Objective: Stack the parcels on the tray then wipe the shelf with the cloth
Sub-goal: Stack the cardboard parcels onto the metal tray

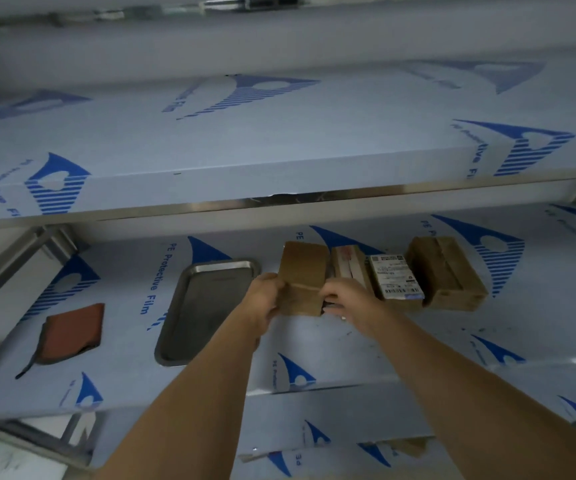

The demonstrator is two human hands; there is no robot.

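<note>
Metal shelf (pixel 366 344) under blue-printed protective film. Left hand (pixel 264 299) and right hand (pixel 347 299) both grip a brown parcel (pixel 302 277) just right of the tray (pixel 193 317); cloth (pixel 71 332) left of tray.

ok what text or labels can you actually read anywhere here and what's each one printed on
"PE Protective Film": blue print on the pale blue film covering the middle steel shelf, beside the grey metal tray.
"Protective Film", partly cut off: on the film of the upper shelf.
White shipping label with barcodes on a brown cardboard parcel: too small to read.
</note>
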